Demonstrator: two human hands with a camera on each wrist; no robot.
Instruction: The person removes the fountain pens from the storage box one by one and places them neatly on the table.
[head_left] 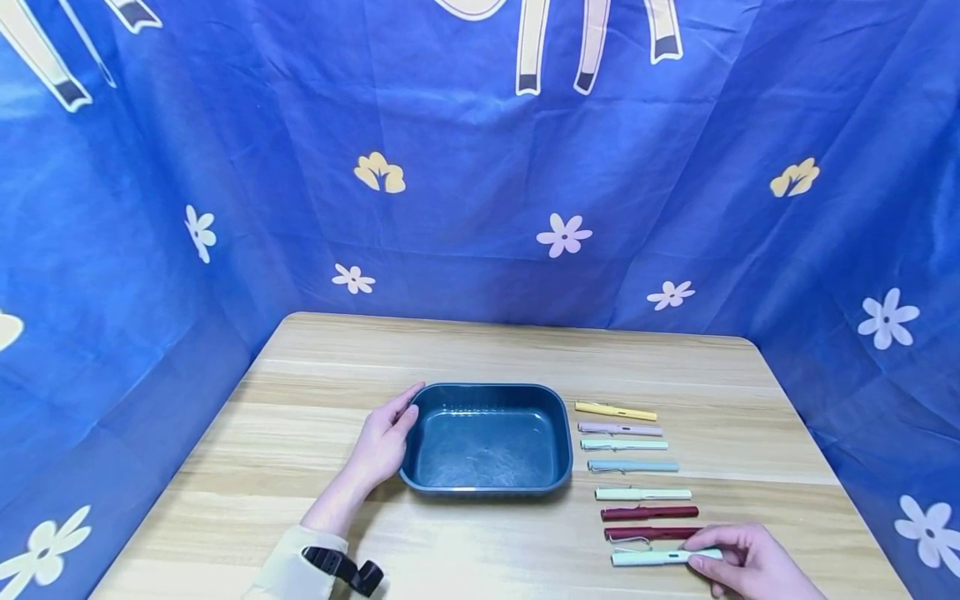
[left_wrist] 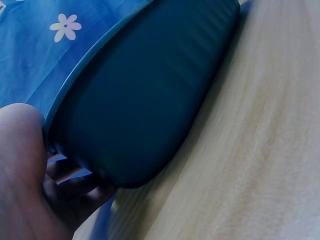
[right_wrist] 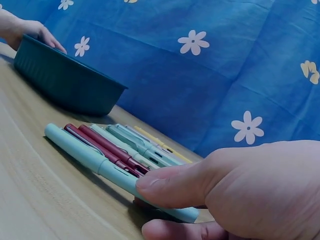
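Observation:
My left hand point(head_left: 381, 443) grips the left end of a dark teal plastic basin point(head_left: 487, 450), thumb over the rim and fingers against the outer wall. Nothing lies inside the basin. In the left wrist view the wall of the basin point(left_wrist: 135, 110) rises above the wooden table. At the near right, my right hand point(head_left: 744, 560) pinches a pale mint fountain pen point(head_left: 643, 558) by its right end between thumb and fingers. In the right wrist view this mint pen point(right_wrist: 95, 157) slants up from the thumb, its capped end pointing left.
Beyond the held pen, a column of capped pens lies to the basin's right: two dark red pens point(head_left: 651, 513), a pale green pen point(head_left: 643, 495), a blue pen point(head_left: 633, 466), another mint pen point(head_left: 625, 445), a lilac pen point(head_left: 621, 429) and a yellow pen point(head_left: 617, 411). Blue curtain point(head_left: 465, 208) surrounds the table.

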